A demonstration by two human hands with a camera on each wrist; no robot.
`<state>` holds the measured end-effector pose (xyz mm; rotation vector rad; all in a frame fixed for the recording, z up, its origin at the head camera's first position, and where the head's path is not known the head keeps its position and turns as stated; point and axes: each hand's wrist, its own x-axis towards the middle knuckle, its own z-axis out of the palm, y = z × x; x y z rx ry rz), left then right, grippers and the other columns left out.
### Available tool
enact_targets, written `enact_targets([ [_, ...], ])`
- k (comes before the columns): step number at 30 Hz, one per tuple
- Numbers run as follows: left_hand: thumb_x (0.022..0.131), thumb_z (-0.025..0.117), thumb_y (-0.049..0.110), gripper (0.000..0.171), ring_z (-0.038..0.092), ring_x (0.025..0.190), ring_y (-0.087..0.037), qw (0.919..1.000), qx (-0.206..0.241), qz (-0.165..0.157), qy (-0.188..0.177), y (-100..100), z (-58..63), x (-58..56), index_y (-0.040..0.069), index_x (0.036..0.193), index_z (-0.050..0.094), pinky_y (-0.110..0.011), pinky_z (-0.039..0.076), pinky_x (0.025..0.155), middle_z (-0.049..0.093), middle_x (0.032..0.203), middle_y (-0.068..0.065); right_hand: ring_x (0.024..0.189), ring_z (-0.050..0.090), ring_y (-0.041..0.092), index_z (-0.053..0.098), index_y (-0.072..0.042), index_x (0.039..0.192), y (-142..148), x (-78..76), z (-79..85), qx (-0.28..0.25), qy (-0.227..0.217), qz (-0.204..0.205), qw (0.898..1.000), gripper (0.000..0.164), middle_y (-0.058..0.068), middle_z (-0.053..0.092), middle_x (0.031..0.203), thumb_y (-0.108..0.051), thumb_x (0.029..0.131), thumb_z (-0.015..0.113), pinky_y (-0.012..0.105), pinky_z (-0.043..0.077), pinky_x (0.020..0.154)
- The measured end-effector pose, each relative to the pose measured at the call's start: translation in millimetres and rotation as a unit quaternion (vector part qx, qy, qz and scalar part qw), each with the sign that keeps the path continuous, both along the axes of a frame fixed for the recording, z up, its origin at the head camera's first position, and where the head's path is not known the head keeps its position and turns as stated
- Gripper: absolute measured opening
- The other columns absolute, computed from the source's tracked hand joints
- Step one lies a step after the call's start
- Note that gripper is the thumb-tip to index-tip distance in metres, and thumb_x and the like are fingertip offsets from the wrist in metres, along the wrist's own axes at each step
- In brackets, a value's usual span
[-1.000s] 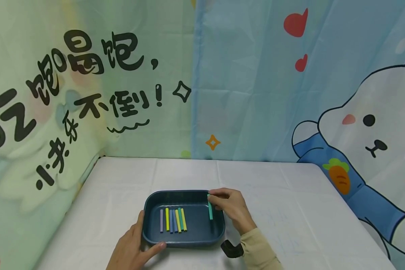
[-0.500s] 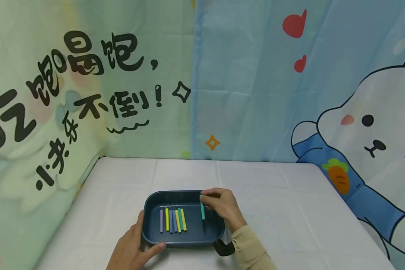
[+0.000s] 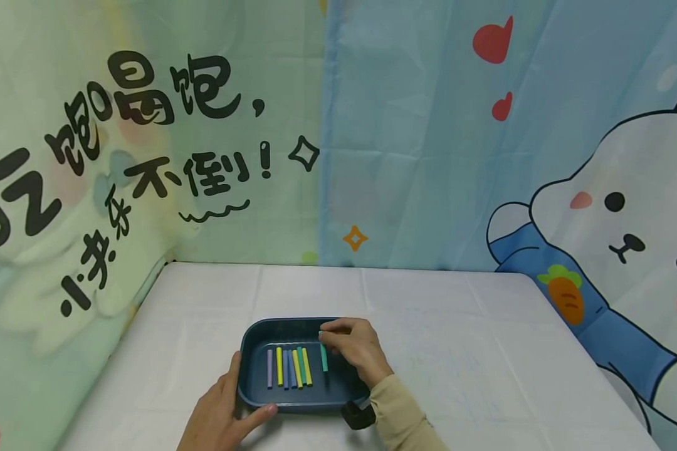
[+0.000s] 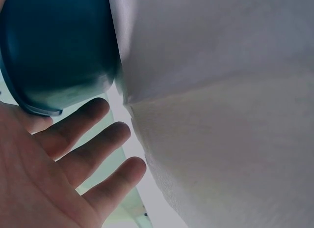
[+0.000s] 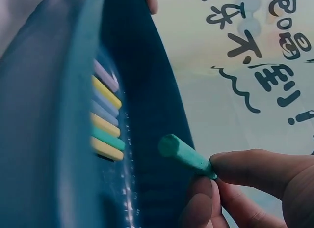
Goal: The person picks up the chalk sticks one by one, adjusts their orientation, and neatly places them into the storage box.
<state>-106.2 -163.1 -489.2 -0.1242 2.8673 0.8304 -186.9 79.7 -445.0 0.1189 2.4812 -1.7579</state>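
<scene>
My right hand (image 3: pixel 360 348) pinches a green chalk stick (image 3: pixel 324 358) by its upper end, between thumb and fingers, over the right half of a dark blue tray (image 3: pixel 299 409). In the right wrist view the held chalk (image 5: pixel 184 153) points away from the fingertips, clear of the tray floor. Left of it, a row of chalk sticks lies side by side: a purple chalk (image 3: pixel 269 369) at the left end, then yellow, blue and green ones, with a yellow chalk (image 3: pixel 307 367) at the right end. My left hand (image 3: pixel 221 407) touches the tray's left side and front edge, fingers mostly straight.
The tray stands on a table with a white cloth (image 3: pixel 457 351). Behind and to the left hangs a printed curtain (image 3: pixel 406 188) with lettering and a cartoon animal. A black band (image 3: pixel 358 415) sits at the right wrist, near the tray's front right corner.
My right hand has moved left over the tray with the green chalk, closer to the row. The left hand, the tray and the lying chalks have stayed put.
</scene>
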Motion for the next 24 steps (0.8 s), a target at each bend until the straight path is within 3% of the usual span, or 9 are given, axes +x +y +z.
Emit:
enact_targets([
  [12, 0.071, 0.058, 0.090, 0.132, 0.059, 0.113, -0.042, 1.0000, -0.003, -0.004, -0.002, 0, 0.7, -0.5, 0.003, 0.161, 0.018, -0.062, 0.050, 0.096, 0.055, 0.137, -0.028, 0.066, 0.062, 0.019, 0.077, -0.002, 0.098, -13, -3.6, -9.5, 0.019, -0.007, -0.008, 1.000, 0.016, 0.006, 0.072, 0.086, -0.007, 0.082, 0.078, 0.038, 0.058, 0.067],
  [24, 0.072, 0.059, 0.089, 0.130, 0.059, 0.115, -0.040, 0.9999, 0.000, -0.013, 0.011, -1, 1.1, 0.5, 0.002, 0.161, 0.019, -0.060, 0.050, 0.098, 0.055, 0.137, -0.027, 0.064, 0.061, 0.013, 0.078, -0.002, 0.097, -23, -4.5, -20.4, 0.064, -0.007, -0.013, 0.998, 0.017, 0.003, 0.071, 0.082, -0.006, 0.080, 0.079, 0.028, 0.055, 0.059],
])
